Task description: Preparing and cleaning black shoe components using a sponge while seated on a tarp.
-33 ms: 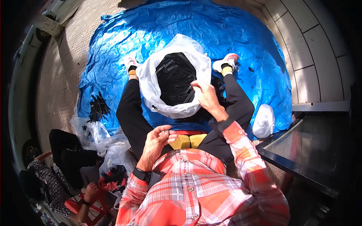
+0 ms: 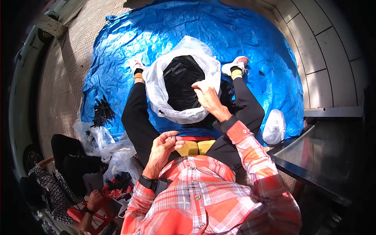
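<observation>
A white plastic bag [image 2: 154, 90] stands open between my legs on a blue tarp [image 2: 129, 47]. Thin black strips [image 2: 181, 84] fill it; their exact kind is not clear. My right hand [image 2: 209, 100] is over the bag's right side, its fingers bent and drawn together above the strips. Whatever they may hold is hidden. Closer to my body, my left hand [image 2: 159, 150] hovers in front of my lap, thumb and fingers pinched. A tiny dark bit shows at its fingertips, too small to name.
A bundle of black strips [image 2: 103, 112] lies on the tarp at left, near crumpled clear bags [image 2: 122, 158]. More strips [image 2: 227, 94] lie right of the open bag. A stuffed white bag [image 2: 275, 127] and a dark metal table [image 2: 309, 160] are at right. Another person [image 2: 68, 168] sits lower left.
My right hand has shifted slightly left over the bag's opening, its fingers farther in above the black strips. The left hand stays in place, still pinched.
</observation>
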Tool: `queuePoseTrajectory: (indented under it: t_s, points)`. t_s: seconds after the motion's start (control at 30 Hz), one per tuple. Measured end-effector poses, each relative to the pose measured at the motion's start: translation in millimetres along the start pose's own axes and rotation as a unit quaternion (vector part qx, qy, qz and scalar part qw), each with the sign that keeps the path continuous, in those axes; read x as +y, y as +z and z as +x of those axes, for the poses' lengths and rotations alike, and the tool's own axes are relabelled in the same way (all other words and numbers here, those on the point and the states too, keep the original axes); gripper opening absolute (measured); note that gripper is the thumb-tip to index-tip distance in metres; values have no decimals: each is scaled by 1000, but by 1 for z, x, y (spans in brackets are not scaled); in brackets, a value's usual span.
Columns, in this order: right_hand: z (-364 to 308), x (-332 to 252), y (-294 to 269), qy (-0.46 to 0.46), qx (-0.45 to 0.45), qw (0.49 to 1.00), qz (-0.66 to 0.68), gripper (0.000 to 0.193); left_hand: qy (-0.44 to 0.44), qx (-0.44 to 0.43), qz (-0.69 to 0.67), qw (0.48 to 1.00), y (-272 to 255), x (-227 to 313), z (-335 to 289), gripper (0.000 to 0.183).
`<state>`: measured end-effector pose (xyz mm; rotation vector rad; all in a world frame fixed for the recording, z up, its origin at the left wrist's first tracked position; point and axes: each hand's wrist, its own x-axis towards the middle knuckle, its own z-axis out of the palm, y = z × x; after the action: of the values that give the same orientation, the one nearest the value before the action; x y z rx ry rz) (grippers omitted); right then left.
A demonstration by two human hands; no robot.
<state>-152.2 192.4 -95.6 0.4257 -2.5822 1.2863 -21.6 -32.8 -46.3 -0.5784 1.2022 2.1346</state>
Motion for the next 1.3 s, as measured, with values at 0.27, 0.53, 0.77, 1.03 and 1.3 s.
queuePoseTrajectory:
  t_s: [0.27,0.53,0.77,1.03,1.3]
  points:
    - [51,13,55,-179,-108,928,-307,17,63,56,-38,996,-18,15,-9,23]
    - [17,-23,9,254,-98,946,173,24,77,2,-69,995,-7,29,1,20]
    - [-43,-76,-47,290,-131,860,398,36,92,-44,-99,990,21,27,1,30]
    - [-103,-96,-50,27,-7,999,-16,32,119,-49,-25,991,39,32,-13,29]
    - [-108,-134,-58,30,-22,999,19,34,148,-67,15,987,42,24,-17,27]
